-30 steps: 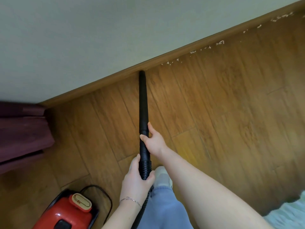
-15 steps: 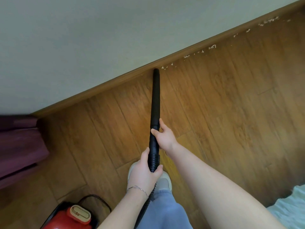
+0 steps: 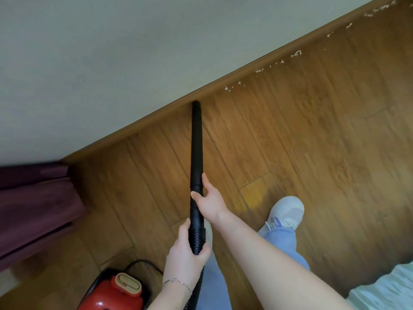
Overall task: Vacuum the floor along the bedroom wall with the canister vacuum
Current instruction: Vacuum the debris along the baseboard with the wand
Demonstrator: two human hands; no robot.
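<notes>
Wand (image 3: 196, 142) tip at baseboard (image 3: 134, 130) edge.

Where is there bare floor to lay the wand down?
Bare planks right of the wand, between the pale scraps along the baseboard and the white shoe; also between wand and maroon fabric. Crowded by the feet: red canister and cord.

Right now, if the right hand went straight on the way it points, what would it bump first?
The right hand would likely meet the wooden baseboard at the vacuum tube's tip; depth is unclear.
</notes>
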